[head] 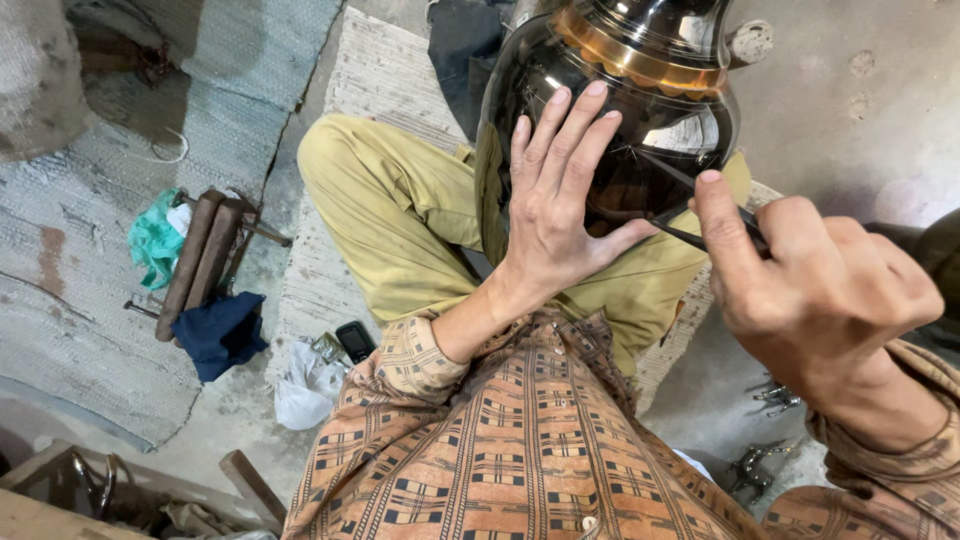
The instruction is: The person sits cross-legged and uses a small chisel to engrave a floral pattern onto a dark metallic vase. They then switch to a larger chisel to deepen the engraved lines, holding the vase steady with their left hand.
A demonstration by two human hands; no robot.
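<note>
A large, shiny dark metal pot with a scalloped copper-coloured band rests on my crossed legs in olive trousers. My left hand lies flat against its side, fingers spread. My right hand is closed on a thin dark metal tool with two slim arms, whose tips touch the pot's surface next to my left thumb.
I sit on a woven mat over a concrete floor. To the left lie two wooden handles, a green cloth, a dark blue cloth, a white plastic bag and a small black phone. Small metal tools lie at lower right.
</note>
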